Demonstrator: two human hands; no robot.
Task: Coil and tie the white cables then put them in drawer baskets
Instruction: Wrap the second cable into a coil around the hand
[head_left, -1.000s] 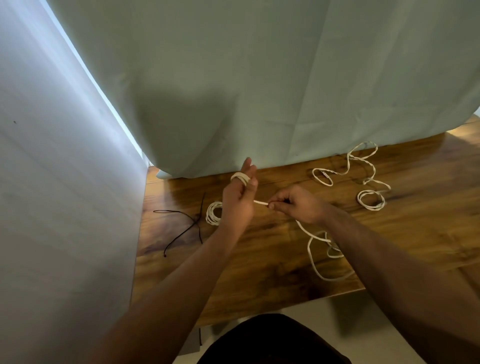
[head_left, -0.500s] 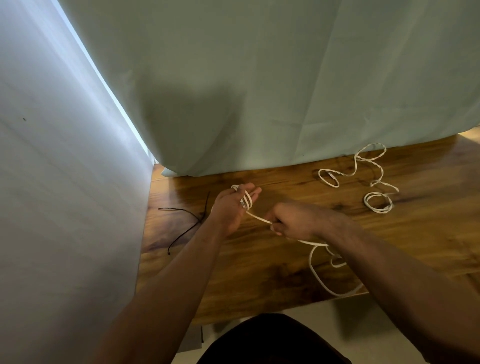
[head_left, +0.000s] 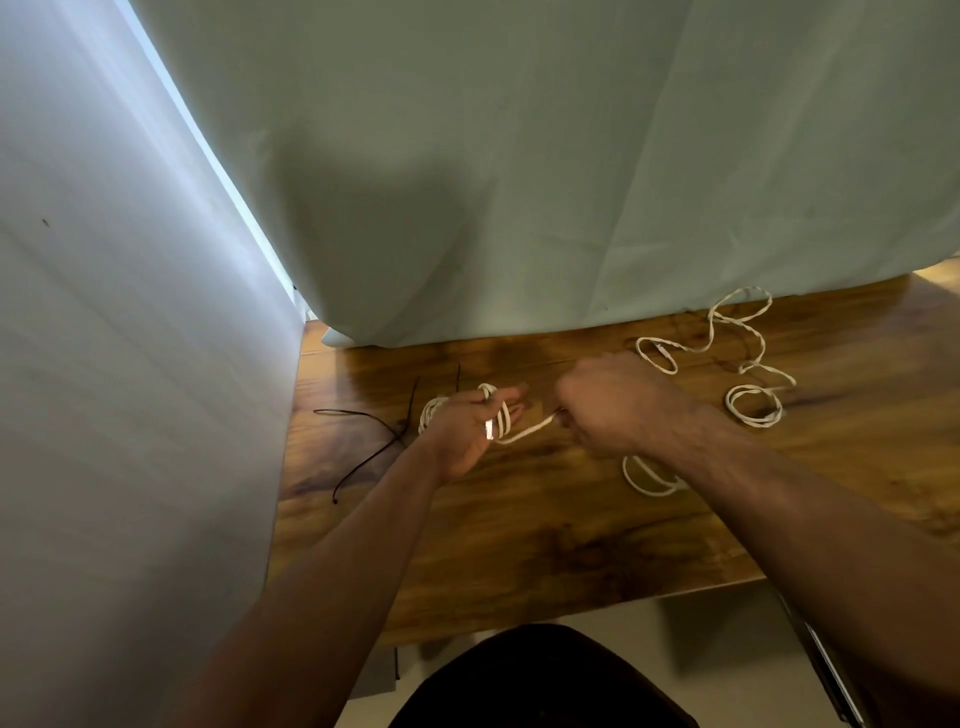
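Observation:
A white cable (head_left: 503, 427) is wrapped in a few loops around the fingers of my left hand (head_left: 467, 431), palm up over the wooden table (head_left: 545, 530). My right hand (head_left: 608, 405) pinches the same cable just right of those loops and holds it taut. The loose tail (head_left: 649, 475) of this cable lies under my right forearm. A small white coil (head_left: 430, 410) rests on the table behind my left hand. A second white cable (head_left: 748, 364) sprawls uncoiled at the back right.
Thin black ties (head_left: 374, 441) lie crossed on the table's left side. A pale green curtain (head_left: 519, 182) hangs over the table's back edge. A white wall (head_left: 130, 389) borders the table on the left. No drawer baskets are visible.
My left hand dropped and turned palm up with more loops around its fingers. My right hand swung up and right, pulling in the cable, and the loose tail on the table got shorter.

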